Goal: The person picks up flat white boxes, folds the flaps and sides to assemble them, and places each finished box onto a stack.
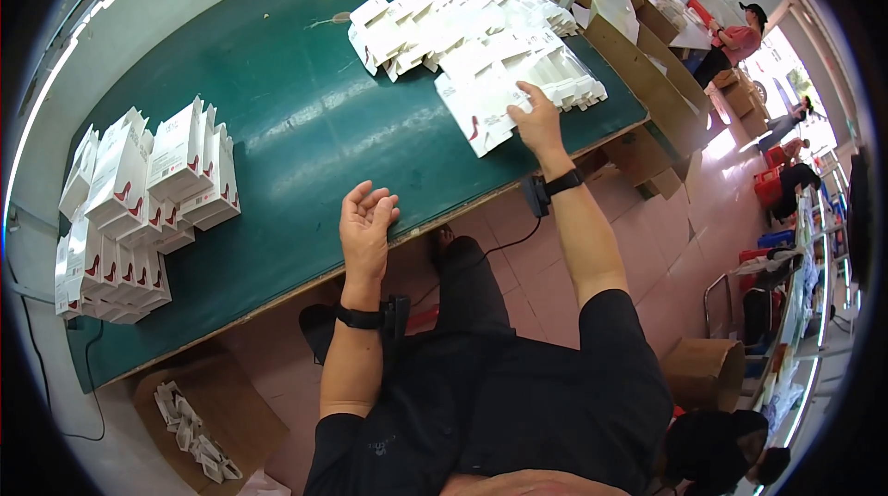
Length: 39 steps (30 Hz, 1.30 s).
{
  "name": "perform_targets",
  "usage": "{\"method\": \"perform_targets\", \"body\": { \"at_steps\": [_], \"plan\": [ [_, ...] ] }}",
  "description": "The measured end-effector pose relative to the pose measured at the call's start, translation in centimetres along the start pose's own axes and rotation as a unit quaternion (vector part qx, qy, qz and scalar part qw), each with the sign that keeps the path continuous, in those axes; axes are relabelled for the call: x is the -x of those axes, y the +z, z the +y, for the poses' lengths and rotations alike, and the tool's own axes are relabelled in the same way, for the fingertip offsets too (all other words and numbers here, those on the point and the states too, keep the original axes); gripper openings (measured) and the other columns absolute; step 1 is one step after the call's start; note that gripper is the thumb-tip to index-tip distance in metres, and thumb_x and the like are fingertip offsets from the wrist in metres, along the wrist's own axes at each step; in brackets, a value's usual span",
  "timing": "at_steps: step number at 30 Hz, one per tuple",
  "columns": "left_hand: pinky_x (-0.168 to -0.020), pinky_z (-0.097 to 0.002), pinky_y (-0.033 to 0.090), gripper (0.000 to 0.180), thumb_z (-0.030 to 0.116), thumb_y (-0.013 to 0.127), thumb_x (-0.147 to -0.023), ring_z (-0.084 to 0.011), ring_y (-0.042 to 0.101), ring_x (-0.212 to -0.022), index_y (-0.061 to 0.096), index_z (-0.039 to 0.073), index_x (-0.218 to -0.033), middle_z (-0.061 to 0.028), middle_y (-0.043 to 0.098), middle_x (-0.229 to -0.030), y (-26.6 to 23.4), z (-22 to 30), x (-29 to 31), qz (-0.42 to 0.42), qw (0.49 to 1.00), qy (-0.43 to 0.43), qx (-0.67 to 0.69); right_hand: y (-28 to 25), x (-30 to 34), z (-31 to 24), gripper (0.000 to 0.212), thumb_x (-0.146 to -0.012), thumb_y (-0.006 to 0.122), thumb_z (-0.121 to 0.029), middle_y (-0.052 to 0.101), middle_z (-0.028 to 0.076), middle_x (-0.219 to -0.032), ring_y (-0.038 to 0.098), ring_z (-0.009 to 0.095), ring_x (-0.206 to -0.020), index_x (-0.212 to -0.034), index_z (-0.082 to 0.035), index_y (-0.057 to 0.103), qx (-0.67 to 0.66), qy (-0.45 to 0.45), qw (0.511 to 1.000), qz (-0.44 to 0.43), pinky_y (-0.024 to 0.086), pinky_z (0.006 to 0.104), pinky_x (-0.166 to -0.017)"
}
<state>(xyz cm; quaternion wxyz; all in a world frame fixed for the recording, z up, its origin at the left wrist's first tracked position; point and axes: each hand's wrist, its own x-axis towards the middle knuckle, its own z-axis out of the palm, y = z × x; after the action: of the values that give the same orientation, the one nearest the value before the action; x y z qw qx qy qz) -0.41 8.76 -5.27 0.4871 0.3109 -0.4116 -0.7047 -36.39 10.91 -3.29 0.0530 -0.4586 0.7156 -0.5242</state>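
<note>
My right hand (pixel 539 124) reaches to the near edge of a flat white carton (pixel 474 112) printed with a red shoe. Its thumb and forefinger are spread apart at that edge; whether they touch it I cannot tell. The carton lies at the front of a pile of overlapping white cartons (pixel 467 19) on the green table (pixel 305 126). Over the table's near edge hovers my left hand (pixel 368 223), its fingers loosely bent and apart, with nothing in it. Both wrists carry dark bands.
Folded-up white boxes (pixel 148 191) stand stacked at the table's left end. Below it, a cardboard box (pixel 222 403) holds small white pieces. Large brown cartons (pixel 638 61) border the table's right end. A black cable (pixel 513 244) hangs from my right wrist. Other people work farther right.
</note>
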Motion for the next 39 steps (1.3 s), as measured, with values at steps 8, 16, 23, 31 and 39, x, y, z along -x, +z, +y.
{"method": "perform_targets", "body": {
  "at_steps": [8, 16, 23, 31, 39],
  "plan": [
    [-0.086, -0.0288, 0.057, 0.036, 0.007, 0.064, -0.099, -0.0185, 0.067, -0.1, 0.051, -0.002, -0.13, -0.0108, 0.065, -0.114, -0.5, -0.6, 0.0, -0.018, 1.0, 0.01, -0.023, -3.9, -3.5, 2.0, 0.053, -0.081, 0.07, -0.025, 0.066, 0.023, -0.125, 0.065, 0.039, -0.112, -0.129, -0.006, 0.064, 0.244, 0.042, 0.964, 0.097, 0.051, 0.0412, -0.097],
    [-0.086, -0.0284, 0.057, 0.033, 0.007, 0.064, -0.099, -0.0185, 0.068, -0.098, 0.052, -0.003, -0.128, -0.0115, 0.065, -0.112, -0.6, -0.7, 0.2, -0.023, 0.999, 0.011, -0.029, -2.8, -4.4, 1.7, 0.046, -0.085, 0.07, -0.027, 0.064, 0.017, -0.125, 0.063, 0.036, -0.112, -0.127, -0.008, 0.065, 0.327, 0.044, 0.936, 0.123, 0.052, 0.0446, -0.095],
    [-0.085, -0.0287, 0.057, 0.032, 0.008, 0.064, -0.099, -0.0185, 0.068, -0.097, 0.053, -0.003, -0.127, -0.0123, 0.065, -0.112, -0.2, -0.5, 0.4, -0.028, 0.999, 0.014, -0.04, -2.6, -3.4, 1.9, 0.045, -0.084, 0.073, -0.027, 0.061, 0.013, -0.127, 0.059, 0.034, -0.116, -0.124, -0.008, 0.066, 0.346, -0.024, 0.92, 0.182, 0.049, 0.0433, -0.099],
    [-0.085, -0.0301, 0.057, 0.032, 0.008, 0.065, -0.098, -0.0195, 0.068, -0.098, 0.054, -0.003, -0.127, -0.0135, 0.065, -0.112, -1.2, -0.6, 0.2, -0.02, 0.999, 0.018, -0.025, 0.8, 1.4, -1.8, 0.029, -0.084, 0.074, -0.012, 0.065, 0.015, -0.121, 0.061, 0.034, -0.113, -0.112, -0.004, 0.069, 0.232, -0.261, 0.921, 0.173, 0.048, 0.0419, -0.099],
    [-0.086, -0.0289, 0.054, 0.034, 0.006, 0.066, -0.097, -0.0175, 0.066, -0.1, 0.054, 0.0, -0.128, -0.0109, 0.065, -0.114, -3.0, 2.1, 0.3, -0.043, 0.995, 0.072, -0.051, 4.2, 8.1, -4.8, 0.016, -0.086, 0.07, -0.005, 0.07, 0.015, -0.105, 0.067, 0.032, -0.1, -0.102, -0.002, 0.069, 0.037, -0.21, 0.976, -0.042, 0.052, 0.0374, -0.09]
  ]
}}
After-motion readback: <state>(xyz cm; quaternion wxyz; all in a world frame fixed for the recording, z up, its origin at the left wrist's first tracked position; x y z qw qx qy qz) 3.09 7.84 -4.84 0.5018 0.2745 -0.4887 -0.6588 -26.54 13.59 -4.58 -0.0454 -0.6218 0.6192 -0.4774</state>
